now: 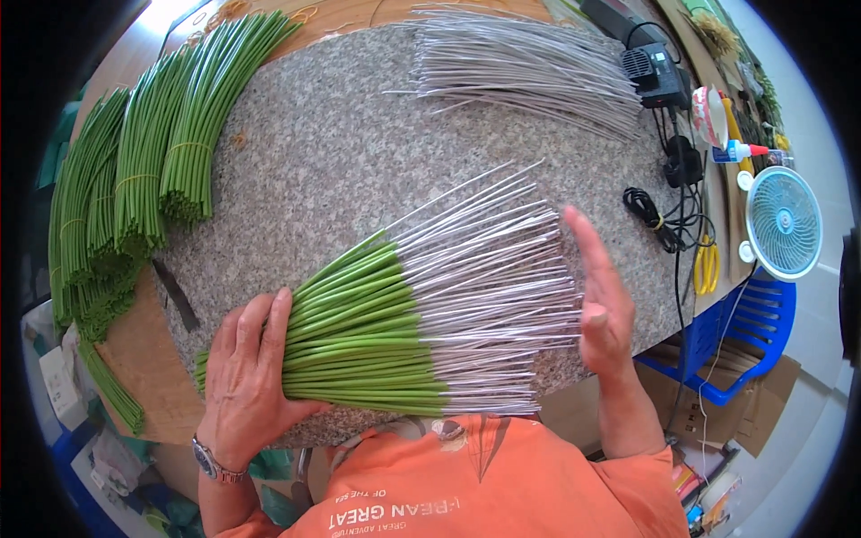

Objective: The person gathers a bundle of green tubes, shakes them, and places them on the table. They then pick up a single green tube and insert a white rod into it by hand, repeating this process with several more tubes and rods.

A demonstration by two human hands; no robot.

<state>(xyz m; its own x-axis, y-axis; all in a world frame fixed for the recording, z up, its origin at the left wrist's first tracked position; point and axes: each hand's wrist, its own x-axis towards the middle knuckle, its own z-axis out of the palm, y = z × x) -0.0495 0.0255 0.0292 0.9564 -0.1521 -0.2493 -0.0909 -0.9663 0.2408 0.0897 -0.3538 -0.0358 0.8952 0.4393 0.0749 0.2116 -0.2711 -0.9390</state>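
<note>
A fanned bundle of green plastic stems (pixel 359 332) lies across the near part of the granite-patterned tabletop (pixel 314 134). Thin silvery-white wires (pixel 493 296) stick out of the stems' right ends, spread and uneven in length. My left hand (pixel 247 368), with a watch on its wrist, is wrapped over the left end of the bundle, thumb along its near side. Upright at the wires' tips is my right hand (pixel 603 300), its fingers straight and palm turned toward them. It holds nothing; whether it touches the tips I cannot tell.
Tied green stem bundles (pixel 143 170) are piled at the far left. Loose wires (pixel 529 72) lie at the back. A black adapter (pixel 659 73), a coiled cable (pixel 650 218), yellow-handled scissors (pixel 707 264) and a blue fan (pixel 783 222) line the right. A blue chair (pixel 758 323) stands below.
</note>
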